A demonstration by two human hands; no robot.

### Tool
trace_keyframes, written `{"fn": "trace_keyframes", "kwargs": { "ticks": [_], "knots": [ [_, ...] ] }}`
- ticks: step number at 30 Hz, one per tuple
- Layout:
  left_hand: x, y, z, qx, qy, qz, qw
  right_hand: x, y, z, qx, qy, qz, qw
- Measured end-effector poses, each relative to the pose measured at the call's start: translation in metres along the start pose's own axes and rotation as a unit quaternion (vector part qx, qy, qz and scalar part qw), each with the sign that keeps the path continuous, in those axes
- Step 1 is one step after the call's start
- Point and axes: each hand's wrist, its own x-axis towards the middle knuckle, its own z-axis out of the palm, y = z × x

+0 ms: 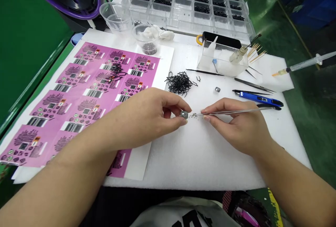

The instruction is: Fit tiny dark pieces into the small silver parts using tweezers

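Between thumb and forefinger, my left hand (154,115) pinches a small grey metallic block (184,115) just above the white foam sheet (194,164). My right hand (233,125) is closed round slim metal tweezers (231,111), whose tips point left. A scatter of tiny specks (193,116) lies between the tweezer tips and the block. Behind my hands sits a pile of small bent black pieces (180,82). A second small grey block (217,89) rests on the foam further back to the right.
Pink printed sheets (76,97) spread at left. Plastic cups (145,39) stand behind, before a divided clear box (183,1) of black pieces. At right are a blue cutter (257,98), dark tweezers (253,85), a clear holder (217,60) and a syringe (304,65).
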Motion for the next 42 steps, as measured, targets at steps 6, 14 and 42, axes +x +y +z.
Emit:
{"fn": "trace_keyframes", "kwargs": {
  "ticks": [6,14,42],
  "knots": [
    [-0.0009,0.0033,-0.0011,0.006,0.0,-0.005,1.0,0.0007,-0.0001,0.0007,0.002,-0.002,0.012,1.0],
    [-0.0005,0.0017,0.0014,0.013,0.008,0.008,1.0,0.0003,0.0002,0.001,0.001,-0.003,0.009,1.0],
    [0.0023,0.0019,0.0049,0.036,0.004,0.012,0.999,-0.0017,0.0014,-0.0008,-0.008,0.007,-0.039,0.999]
  ]
}}
